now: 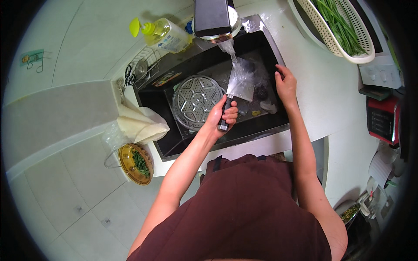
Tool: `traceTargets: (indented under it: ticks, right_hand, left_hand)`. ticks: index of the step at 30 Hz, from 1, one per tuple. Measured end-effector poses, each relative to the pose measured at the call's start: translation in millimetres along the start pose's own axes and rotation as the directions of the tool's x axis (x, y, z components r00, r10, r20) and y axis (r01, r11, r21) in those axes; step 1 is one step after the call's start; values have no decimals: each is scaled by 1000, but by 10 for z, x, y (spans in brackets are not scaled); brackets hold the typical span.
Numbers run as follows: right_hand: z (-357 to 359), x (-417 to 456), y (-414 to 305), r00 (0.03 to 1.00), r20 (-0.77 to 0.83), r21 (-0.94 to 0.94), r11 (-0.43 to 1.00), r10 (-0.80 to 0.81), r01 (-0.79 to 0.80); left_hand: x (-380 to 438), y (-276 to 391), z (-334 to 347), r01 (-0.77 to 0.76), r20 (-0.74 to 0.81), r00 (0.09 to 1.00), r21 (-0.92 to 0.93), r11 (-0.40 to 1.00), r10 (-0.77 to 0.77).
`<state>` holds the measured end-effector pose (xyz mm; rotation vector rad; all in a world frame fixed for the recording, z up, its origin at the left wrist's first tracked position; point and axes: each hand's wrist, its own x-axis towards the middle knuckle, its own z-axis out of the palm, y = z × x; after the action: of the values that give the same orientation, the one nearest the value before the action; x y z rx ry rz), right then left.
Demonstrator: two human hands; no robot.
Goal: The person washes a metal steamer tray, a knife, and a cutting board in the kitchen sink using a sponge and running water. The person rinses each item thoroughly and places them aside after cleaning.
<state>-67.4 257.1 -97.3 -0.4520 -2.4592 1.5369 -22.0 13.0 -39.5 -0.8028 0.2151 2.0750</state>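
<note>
My left hand (222,115) grips the dark handle of a cleaver (235,86) over the black sink (183,148). Its broad metal blade points away from me, under a stream of water (232,52) that splashes across the steel. The faucet (213,19) above it is running. At the sink's right rim is my right hand (286,85), holding nothing, thumb and forefinger apart; whether it touches the rim is hard to tell. Left of the cleaver, a round perforated metal steamer rack (197,101) lies in the sink. A dark scrubber (260,92) sits right of the blade.
Beyond the sink's back left stand a yellow pump bottle (168,35) and a wire caddy (147,67). A cream cloth (142,122) hangs at the left, above a basket with green leaves (140,163). On the right counter is a white colander (365,58) of long green stalks (339,26).
</note>
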Motion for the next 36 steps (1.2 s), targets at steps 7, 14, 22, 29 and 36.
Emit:
traceTargets:
  ticks: [7, 14, 22, 29, 36]
  right_hand:
    - [-44, 504, -752, 883, 424, 598, 670, 202, -440]
    - [288, 1095, -1113, 599, 790, 560, 246, 130, -791]
    - [341, 814, -1297, 764, 616, 591, 528, 195, -611]
    - [116, -339, -610, 554, 763, -645, 341, 333, 684]
    - [-295, -667, -1456, 858, 259, -227, 836, -443, 500]
  left_hand:
    - [369, 104, 667, -78, 52, 992, -459, 885, 114]
    - [711, 239, 789, -433, -302, 875, -143, 890, 377]
    - [-313, -2, -251, -181, 131, 637, 983, -18, 759]
    - [-992, 205, -177, 428, 88, 871, 344, -836, 483]
    - [-1458, -24, 214, 193, 610, 660, 425, -884, 438]
